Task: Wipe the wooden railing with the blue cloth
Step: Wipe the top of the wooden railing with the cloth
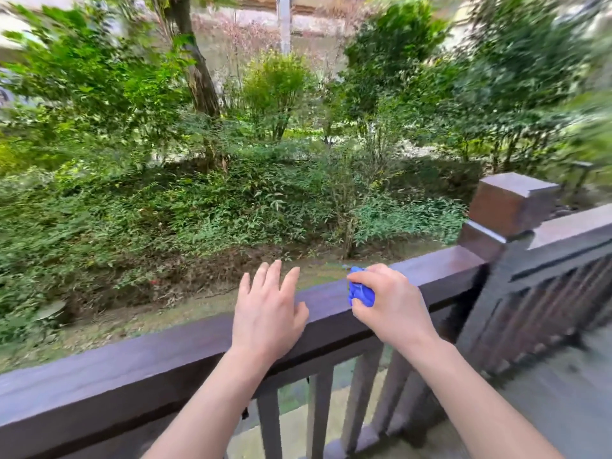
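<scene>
**Bunched blue cloth held on the dark wooden rail**

The wooden railing (185, 352) is a broad, flat-topped beam of dark brown timber with a faint sheen, running from the near left up toward the far right. Its top face looks smooth; its edges are squared. Slim square balusters (319, 405) stand under it, evenly spaced, with pale ground showing between them. At the far right the beam meets a thick corner post (510, 210) with a stepped, blocky cap of redder brown wood, and a second run of rail (563, 233) carries on to the right past it. The floor (563, 402) on the near right is grey and blurred.

The blue cloth (361, 293) is a vivid royal blue, crumpled into a small creased wad on the top of the rail, just right of the middle. The right hand (390, 303) grips it with fingers curled tight around the wad, knuckles up, wrist bent down and the bare forearm reaching in from the near right.

The left hand (268, 309) holds nothing. It lies palm down just to the left of the cloth, fingers straight and slightly spread, pointing away over the far edge, with the thumb resting on the top of the rail. Whether the palm presses on the wood cannot be told.

Beyond the rail is leafy green undergrowth (198, 200), shrubs and a leaning tree trunk (198, 77), soft with motion blur.
</scene>
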### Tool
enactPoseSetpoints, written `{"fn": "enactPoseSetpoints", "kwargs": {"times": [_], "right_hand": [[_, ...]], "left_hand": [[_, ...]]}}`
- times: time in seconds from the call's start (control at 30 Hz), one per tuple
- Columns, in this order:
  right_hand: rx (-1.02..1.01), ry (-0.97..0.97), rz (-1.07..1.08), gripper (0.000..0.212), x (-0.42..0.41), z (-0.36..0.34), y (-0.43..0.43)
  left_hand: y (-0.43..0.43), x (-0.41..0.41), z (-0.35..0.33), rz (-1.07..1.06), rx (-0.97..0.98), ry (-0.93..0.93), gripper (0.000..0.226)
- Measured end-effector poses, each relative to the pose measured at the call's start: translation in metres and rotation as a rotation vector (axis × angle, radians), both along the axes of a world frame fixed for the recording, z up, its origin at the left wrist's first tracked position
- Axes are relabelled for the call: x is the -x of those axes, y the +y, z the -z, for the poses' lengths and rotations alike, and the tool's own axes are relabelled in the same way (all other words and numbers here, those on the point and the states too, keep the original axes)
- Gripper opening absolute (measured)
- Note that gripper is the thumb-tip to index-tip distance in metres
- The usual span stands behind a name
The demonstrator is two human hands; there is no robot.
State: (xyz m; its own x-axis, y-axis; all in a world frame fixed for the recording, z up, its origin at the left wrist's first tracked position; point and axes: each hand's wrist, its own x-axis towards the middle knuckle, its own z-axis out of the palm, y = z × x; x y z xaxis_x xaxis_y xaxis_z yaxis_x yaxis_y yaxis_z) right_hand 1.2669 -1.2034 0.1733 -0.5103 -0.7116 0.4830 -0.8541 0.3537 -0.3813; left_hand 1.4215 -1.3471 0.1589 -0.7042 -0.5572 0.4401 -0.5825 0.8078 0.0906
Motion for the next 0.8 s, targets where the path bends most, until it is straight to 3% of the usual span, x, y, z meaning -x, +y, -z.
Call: {"fn": "enactPoseSetpoints", "kwargs": {"times": [0.33,0.6,0.8], "right_hand": [[0.009,-0.011,0.255,0.039,0.049,0.011,0.053],[-0.013,-0.045,0.587,0.038,0.082,0.022,0.105],[0.002,-0.107,0.729,0.037,0.105,0.031,0.156]], "left_hand": [[0.025,0.091,0.008,0.276,-0.036,-0.059,0.059],[0.054,0.175,0.021,0.543,-0.073,-0.128,0.045],[0.097,0.228,0.027,0.716,-0.079,-0.15,0.052]]}}
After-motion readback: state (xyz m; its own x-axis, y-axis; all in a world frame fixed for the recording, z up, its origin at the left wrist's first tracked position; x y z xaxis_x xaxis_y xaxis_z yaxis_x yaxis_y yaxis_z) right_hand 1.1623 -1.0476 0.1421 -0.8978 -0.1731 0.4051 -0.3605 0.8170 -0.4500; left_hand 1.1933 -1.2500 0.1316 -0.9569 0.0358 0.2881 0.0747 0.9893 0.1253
